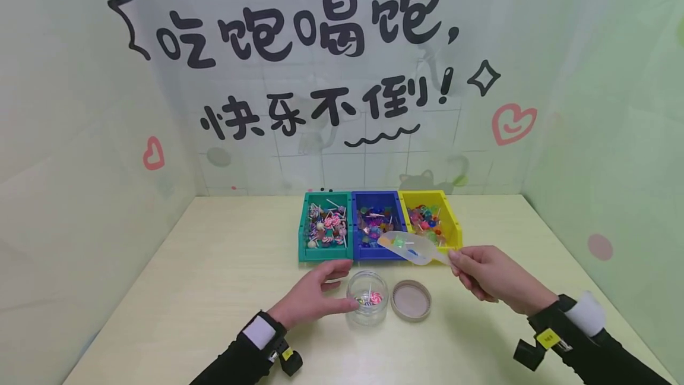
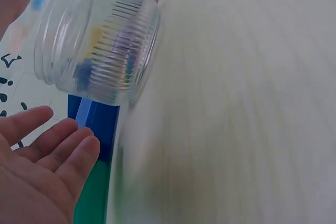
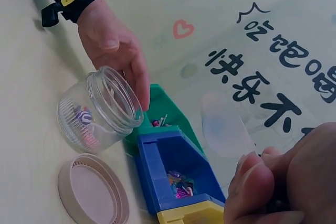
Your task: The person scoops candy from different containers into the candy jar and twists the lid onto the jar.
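Note:
A clear ribbed jar (image 1: 367,281) stands uncovered on the table, with a few small lollipop-like pieces (image 1: 374,299) in its bottom. Beside it my left hand (image 1: 312,296) is spread, thumb overlapping the jar's side in the head view; the left wrist view shows the fingers (image 2: 73,148) apart from the glass. My right hand (image 1: 494,275) pinches the handle of a translucent scoop (image 1: 419,249), raised over the front of the blue and yellow bins. Green, blue and orange bits show in the scoop's bowl. A pale pinkish round lid (image 3: 94,195) lies beside the jar.
Behind the jar stand three joined bins: green (image 1: 302,236), blue (image 1: 379,253) and yellow (image 1: 454,233), each with small colourful pieces inside. A printed curtain (image 1: 363,165) rises along the table's back edge, with pale panels on both sides.

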A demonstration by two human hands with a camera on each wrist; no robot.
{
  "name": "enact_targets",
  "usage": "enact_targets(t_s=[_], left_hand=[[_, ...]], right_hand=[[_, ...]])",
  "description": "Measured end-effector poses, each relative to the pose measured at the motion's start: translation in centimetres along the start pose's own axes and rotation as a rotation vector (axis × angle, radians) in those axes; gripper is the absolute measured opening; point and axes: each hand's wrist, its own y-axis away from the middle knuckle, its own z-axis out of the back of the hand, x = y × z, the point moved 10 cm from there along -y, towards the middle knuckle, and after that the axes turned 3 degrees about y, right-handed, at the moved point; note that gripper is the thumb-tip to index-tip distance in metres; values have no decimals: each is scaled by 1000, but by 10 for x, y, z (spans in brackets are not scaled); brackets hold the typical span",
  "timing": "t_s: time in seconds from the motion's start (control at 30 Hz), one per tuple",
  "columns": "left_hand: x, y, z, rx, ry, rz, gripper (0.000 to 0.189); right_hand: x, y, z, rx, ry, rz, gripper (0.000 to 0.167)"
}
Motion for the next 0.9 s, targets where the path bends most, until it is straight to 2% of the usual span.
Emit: enact_targets(t_s=[0.37,0.6,0.9], left_hand=[[-4,-1,-20,49,-49,-4,88],[-1,-1,-24,41,-76,20,82],[-1,-1,-24,35,-88,35,80]], right_hand=[[11,20,-11,78,22,-3,44],[18,23,-17,110,66,34,40],[40,21,-24,151,193,58,41]])
